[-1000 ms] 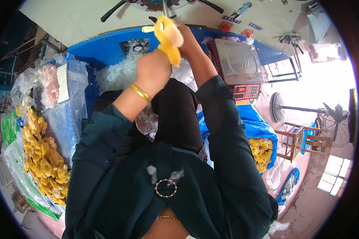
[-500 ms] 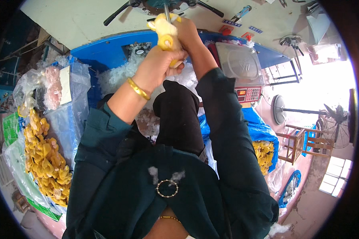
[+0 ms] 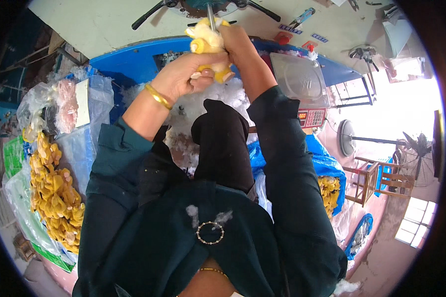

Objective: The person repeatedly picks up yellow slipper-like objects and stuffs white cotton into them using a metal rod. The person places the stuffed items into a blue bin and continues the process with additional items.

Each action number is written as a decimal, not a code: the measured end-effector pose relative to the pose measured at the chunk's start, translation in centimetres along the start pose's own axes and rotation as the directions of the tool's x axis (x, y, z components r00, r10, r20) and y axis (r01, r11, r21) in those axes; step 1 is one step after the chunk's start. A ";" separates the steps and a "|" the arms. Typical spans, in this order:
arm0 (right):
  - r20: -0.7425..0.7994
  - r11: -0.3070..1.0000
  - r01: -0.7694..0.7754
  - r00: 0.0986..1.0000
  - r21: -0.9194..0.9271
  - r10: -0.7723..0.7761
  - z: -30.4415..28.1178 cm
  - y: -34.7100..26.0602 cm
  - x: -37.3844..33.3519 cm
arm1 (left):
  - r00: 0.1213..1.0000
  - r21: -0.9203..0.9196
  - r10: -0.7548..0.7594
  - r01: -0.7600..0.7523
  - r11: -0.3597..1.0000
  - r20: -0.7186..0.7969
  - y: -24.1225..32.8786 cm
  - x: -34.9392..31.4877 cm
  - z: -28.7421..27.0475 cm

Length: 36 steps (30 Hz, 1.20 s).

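A small yellow and cream plush toy (image 3: 208,42) hangs on the end of a metal tube (image 3: 211,16) that juts from the machine at the top. My left hand (image 3: 195,73) wraps round the lower part of the toy, fingers closed, with a yellow piece of it showing below. Higher up, my right hand (image 3: 234,43) grips the toy beside the tube; its fingertips are mostly hidden behind the plush. White stuffing fluff (image 3: 218,96) lies in the blue-edged tray beneath both hands.
Black handles (image 3: 148,15) flank the tube. At right stand a scale (image 3: 312,118) with a clear lid (image 3: 297,74) and a blue bag of yellow plush pieces (image 3: 329,190). On the left lies a heap of yellow plush skins (image 3: 59,198). Pliers (image 3: 302,18) rest on the bench.
My left hand has shifted a little left and turned on the toy, whose lower yellow part now shows more. My right hand keeps its hold near the tube.
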State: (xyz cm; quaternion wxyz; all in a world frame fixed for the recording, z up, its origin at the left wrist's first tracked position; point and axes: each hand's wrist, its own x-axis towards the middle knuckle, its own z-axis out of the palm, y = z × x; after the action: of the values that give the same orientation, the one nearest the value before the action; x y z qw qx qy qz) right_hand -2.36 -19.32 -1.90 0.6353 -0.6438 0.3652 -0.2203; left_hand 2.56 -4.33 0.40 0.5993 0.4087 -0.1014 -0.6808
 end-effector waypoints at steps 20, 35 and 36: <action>0.140 0.956 -0.205 0.974 0.210 0.178 -2.5 -0.8 -7.6 | 0.999 0.267 0.002 -0.011 0.964 0.035 1.2 -2.3 -3.2; -0.254 0.945 0.183 0.960 0.271 -0.114 1.3 1.5 -1.6 | 0.866 0.484 0.497 -0.455 0.748 0.046 2.8 4.6 -5.2; -0.276 0.958 0.179 0.954 0.223 -0.115 1.5 0.9 -1.2 | 0.863 0.553 0.504 -0.439 0.708 0.039 2.6 4.5 -5.7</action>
State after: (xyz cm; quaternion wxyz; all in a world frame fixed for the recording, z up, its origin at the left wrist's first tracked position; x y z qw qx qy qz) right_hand -2.15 -17.40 -2.73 0.6380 -0.5514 0.3662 -0.3934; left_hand 8.59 -7.05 -3.65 0.6167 0.5604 -0.3567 -0.4224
